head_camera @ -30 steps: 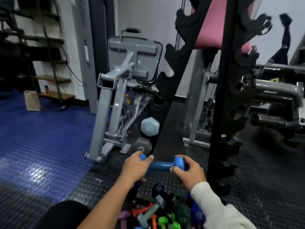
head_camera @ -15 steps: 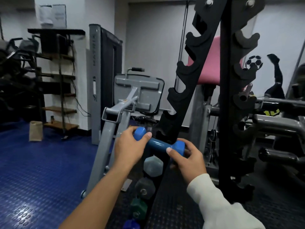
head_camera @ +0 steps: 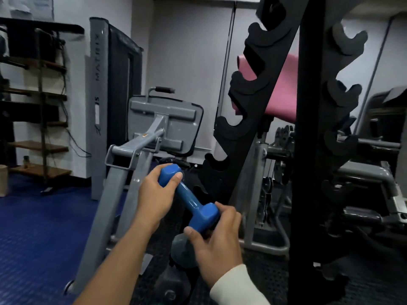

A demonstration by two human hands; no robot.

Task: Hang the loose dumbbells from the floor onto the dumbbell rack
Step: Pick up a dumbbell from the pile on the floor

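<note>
Left hand [head_camera: 154,199] fingers [head_camera: 177,175] wrapped over the far head of the blue dumbbell [head_camera: 190,200], thumb side tucked under. Right hand [head_camera: 217,238] fingers curled round the near head, thumb [head_camera: 191,232] on its lower face. One hand per head leaves the handle bare, likely so the handle can drop into a cradle. Dumbbell is in the air, tilted, far end higher, near end low toward the body, just in front of the left upright of the dumbbell rack [head_camera: 248,119]. It looks apart from the rack, no contact visible.

Rack is black with hook-shaped cradles up both uprights; the upper ones in view are empty. A pale dumbbell [head_camera: 182,252] sits low, partly hidden behind the right hand, apparently already on a lower cradle. Judged step: lining the handle up with an open cradle above the filled ones.

Behind: grey gym machine [head_camera: 158,126], pink pad [head_camera: 279,84], blue floor [head_camera: 39,227] on the left.
</note>
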